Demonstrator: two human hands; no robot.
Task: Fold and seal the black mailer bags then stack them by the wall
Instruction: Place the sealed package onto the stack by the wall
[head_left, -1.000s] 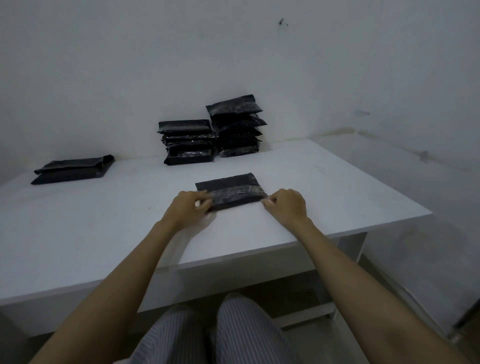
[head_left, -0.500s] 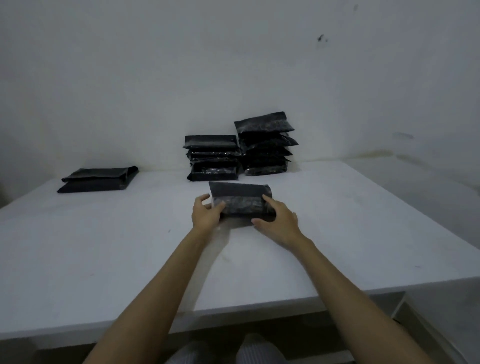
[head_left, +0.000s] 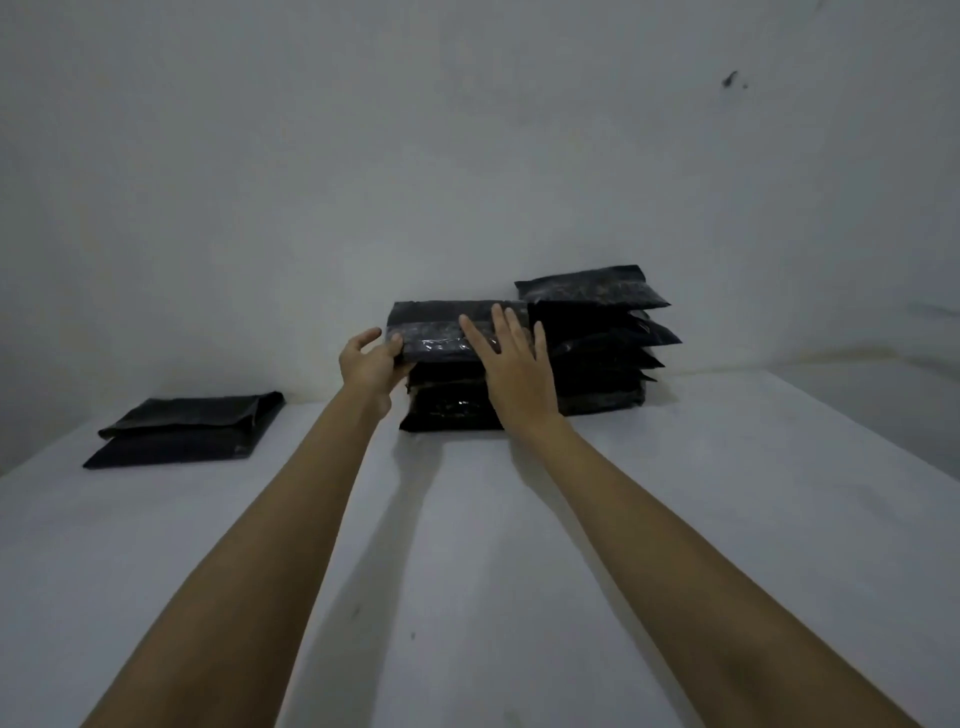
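The left hand (head_left: 370, 365) pinches the left edge of a folded, glossy black plastic mailer bag (head_left: 441, 332), while the right hand (head_left: 511, 358) lies flat on it, fingers straight. Beneath them sits the shorter stack of sealed black bags (head_left: 452, 405); right of the fingers rises the taller stack (head_left: 597, 343) against the white wall (head_left: 467, 156).

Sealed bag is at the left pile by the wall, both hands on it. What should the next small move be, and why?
Probably let go and draw both hands back. The sealed bag already lies on top of the left stack by the wall; the left hand pinches its left edge and the right hand lies flat on it, fingers straight.
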